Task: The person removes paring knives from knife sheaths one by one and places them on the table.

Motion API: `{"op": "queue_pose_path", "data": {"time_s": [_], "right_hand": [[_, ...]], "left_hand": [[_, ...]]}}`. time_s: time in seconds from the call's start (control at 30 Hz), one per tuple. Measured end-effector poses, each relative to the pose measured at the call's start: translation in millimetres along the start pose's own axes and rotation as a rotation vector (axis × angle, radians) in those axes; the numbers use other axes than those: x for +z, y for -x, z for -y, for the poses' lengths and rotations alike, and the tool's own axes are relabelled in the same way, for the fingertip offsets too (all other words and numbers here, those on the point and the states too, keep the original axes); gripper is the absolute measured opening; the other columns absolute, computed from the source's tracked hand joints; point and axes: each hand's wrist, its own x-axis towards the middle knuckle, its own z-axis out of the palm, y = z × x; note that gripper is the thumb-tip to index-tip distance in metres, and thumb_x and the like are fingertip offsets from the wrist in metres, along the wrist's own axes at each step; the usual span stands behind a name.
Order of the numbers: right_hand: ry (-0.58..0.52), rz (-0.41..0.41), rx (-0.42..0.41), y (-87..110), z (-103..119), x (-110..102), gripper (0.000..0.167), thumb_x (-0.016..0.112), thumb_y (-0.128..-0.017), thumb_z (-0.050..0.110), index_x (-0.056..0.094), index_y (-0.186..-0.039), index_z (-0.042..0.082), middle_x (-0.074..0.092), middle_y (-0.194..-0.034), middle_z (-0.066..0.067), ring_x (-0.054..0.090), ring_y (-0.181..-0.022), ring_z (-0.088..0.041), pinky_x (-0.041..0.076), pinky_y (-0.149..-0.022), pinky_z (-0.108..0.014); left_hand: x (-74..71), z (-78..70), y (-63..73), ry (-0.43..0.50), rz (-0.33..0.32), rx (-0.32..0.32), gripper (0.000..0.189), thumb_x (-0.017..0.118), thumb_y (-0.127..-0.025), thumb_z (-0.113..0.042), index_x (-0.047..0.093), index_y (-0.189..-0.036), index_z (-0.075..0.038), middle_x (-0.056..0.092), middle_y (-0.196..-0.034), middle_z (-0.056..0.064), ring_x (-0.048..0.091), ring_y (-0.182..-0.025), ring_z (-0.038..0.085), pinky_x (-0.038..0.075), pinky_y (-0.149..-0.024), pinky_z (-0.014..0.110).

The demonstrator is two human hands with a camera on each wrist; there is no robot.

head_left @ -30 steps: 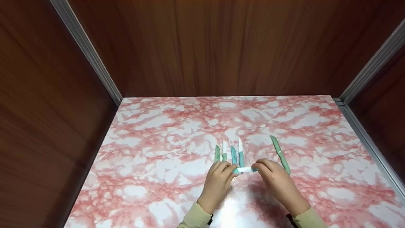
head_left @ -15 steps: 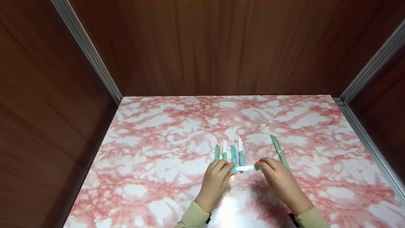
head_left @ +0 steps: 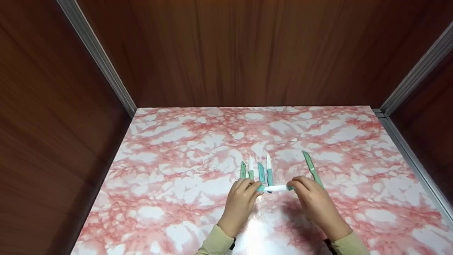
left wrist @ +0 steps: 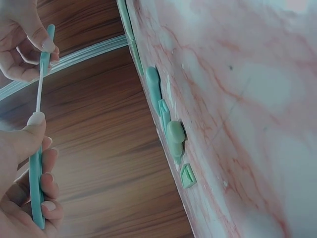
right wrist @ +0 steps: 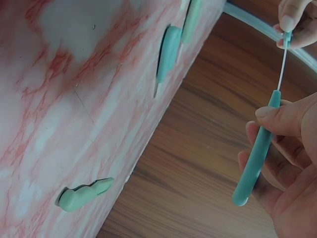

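knife (head_left: 276, 188) shifted slightly right; long axis crosswise, pointing left

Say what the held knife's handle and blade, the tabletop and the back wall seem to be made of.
Knife handle: probably plastic with a satin finish; evenly teal, smoothly rounded.
Blade: perhaps ceramic or coated steel; plain smooth white leaves it open.
Tabletop: marble or printed imitation, from its reddish veining; glossy, as glare shows.
Back wall: wood or wood-look panel, fairly dull; streaky brown grain.
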Motion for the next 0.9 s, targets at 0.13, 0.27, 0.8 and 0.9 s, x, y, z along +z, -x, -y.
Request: {"op": "queue_pose_path", "data": {"time_s": [0.13,0.27,0.8,0.9], "right_hand": [[-0.014,-0.003,-0.007,0.3,-1.2,-0.4,0.035,0.071,-0.081,-0.007,0.063,-0.107,0.013,0.056,-0.111,0.000,0.057,-0.099,-0.019,0.047,-0.086,-0.032],[-0.027,-0.026,-0.016,0.1,-2.3,0.2,0.035,0.072,-0.079,-0.010,0.063,-0.106,0.012,0.057,-0.110,0.000,0.058,-0.099,-0.019,0.049,-0.085,-0.032],[-0.036,-0.052,-0.037,2.5,-0.9,4.1,0.040,0.073,-0.077,-0.010,0.067,-0.114,0.007,0.057,-0.108,-0.002,0.058,-0.093,-0.016,0.050,-0.077,-0.028],[-0.046,-0.056,-0.041,2.4,0.1,5.7,0.039,0.074,-0.077,-0.009,0.068,-0.112,0.007,0.057,-0.107,-0.002,0.058,-0.092,-0.014,0.051,-0.075,-0.027]], "left_hand": [[-1.3,2.0,2.1,-0.002,-0.010,-0.020,0.025,0.070,-0.085,-0.022,0.071,-0.107,-0.010,0.058,-0.096,-0.002,0.052,-0.084,0.013,0.044,-0.076,0.024],[-2.5,4.9,4.3,0.012,-0.013,-0.054,0.025,0.067,-0.088,-0.024,0.071,-0.109,-0.011,0.058,-0.096,-0.002,0.051,-0.083,0.012,0.045,-0.073,0.022],[-1.8,6.2,8.1,0.093,0.016,-0.101,0.025,0.064,-0.092,-0.017,0.070,-0.115,-0.009,0.056,-0.097,0.001,0.047,-0.087,0.013,0.046,-0.070,0.017],[-1.0,6.6,8.6,0.112,0.014,-0.097,0.024,0.062,-0.094,-0.013,0.070,-0.115,-0.008,0.056,-0.096,0.001,0.045,-0.088,0.014,0.046,-0.072,0.016]]}}
